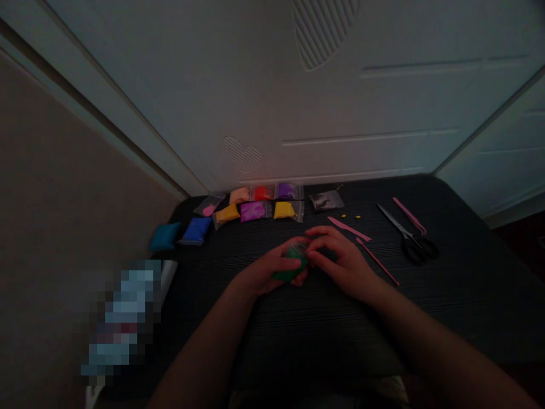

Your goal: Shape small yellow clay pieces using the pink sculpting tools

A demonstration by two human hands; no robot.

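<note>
A small clear bag of green modelling clay (289,271) is held above the dark table, near the middle of the head view. My left hand (276,264) is wrapped round it, thumb across its front. Bent over the bag's upper right edge, the fingers of my right hand (336,253) pinch at its clear plastic top; the exact hold of the fingertips is partly hidden. Just right of that hand lie a pink clay knife (349,228) and a thin pink modelling tool (378,261).
Bags of clay line the back, among them a yellow bag (284,211), a magenta bag (253,211) and a blue bag (196,231). Black-handled scissors (411,241) and pink tweezers (409,216) lie right. Two yellow bits (357,217) sit nearby. A pixelated object (128,312) stands left.
</note>
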